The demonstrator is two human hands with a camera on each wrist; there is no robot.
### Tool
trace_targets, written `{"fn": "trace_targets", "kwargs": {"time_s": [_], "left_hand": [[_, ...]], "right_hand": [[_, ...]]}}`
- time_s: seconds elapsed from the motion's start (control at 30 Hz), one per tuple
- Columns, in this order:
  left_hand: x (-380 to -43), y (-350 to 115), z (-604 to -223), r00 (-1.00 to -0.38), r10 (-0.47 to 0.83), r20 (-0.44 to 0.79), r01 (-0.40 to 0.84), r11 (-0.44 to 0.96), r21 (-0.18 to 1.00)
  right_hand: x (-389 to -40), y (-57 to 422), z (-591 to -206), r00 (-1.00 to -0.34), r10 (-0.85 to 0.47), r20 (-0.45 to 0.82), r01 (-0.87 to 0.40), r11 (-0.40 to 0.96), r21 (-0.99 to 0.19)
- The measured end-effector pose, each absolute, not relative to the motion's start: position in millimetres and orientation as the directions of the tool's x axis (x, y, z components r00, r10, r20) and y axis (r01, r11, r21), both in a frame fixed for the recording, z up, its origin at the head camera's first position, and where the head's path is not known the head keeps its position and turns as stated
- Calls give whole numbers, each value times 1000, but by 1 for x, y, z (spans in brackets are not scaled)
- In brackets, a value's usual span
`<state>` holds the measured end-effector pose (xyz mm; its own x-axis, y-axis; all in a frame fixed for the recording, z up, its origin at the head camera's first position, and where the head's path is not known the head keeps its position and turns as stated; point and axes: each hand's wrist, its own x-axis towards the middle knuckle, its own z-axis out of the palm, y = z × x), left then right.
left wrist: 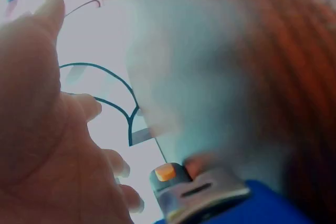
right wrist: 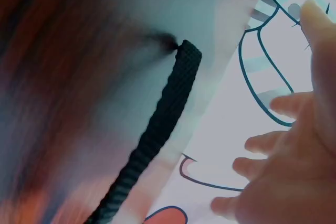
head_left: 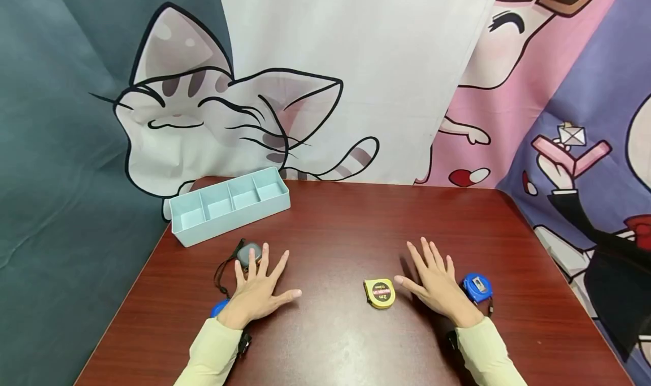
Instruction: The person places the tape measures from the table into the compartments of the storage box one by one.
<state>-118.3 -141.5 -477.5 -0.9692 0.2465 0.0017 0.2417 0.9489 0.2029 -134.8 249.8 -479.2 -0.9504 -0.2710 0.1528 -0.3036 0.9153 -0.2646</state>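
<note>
I see right hand (head_left: 433, 287) spread, holding nothing. Yellow tape measure (head_left: 380, 293) lies on table (head_left: 330, 228) between hands, just left of right hand's thumb; left hand (head_left: 258, 293) farther off, also spread, gripping nothing. Tape squarish, no clear long axis.

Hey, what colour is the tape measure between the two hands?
The tape measure is mainly yellow; it shows best in the head view.

L sleeve (head_left: 211, 349) & r sleeve (head_left: 485, 352) match: long, plain, pale yellow-grn fabric w/ a few soft creases, ending at wrists. Small blk unit (head_left: 244, 342) at inner side of l wrist; 2nd blk unit (head_left: 452, 339) at r wrist, partly hidden. L hand (head_left: 258, 295) & r hand (head_left: 434, 284) bare.
</note>
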Motion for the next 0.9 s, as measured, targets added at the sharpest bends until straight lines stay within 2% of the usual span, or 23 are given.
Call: {"fn": "trace_targets", "kwargs": {"time_s": [0.27, 0.37, 0.67, 0.8, 0.9], "left_hand": [[-128, -153, -471, -973, 224, 50, 230, 943, 239], [-131, -159, -467, -969, 233, 78, 246, 925, 289], [-136, -180, -451, -968, 164, 191, 236, 854, 464], [-140, -193, -446, -977, 120, 176, 198, 817, 541], [-143, -207, -443, -987, 113, 117, 162, 754, 636]], "right_hand": [[-143, 239, -469, -910, -324, 258, -393, 872, -293], [-148, 232, -465, -893, -346, 289, -430, 846, -316], [-176, 194, -451, -875, -418, 245, -484, 725, -490], [-191, 179, -449, -861, -449, 238, -500, 668, -551], [-203, 166, -448, -843, -485, 233, -522, 631, -574]]}}
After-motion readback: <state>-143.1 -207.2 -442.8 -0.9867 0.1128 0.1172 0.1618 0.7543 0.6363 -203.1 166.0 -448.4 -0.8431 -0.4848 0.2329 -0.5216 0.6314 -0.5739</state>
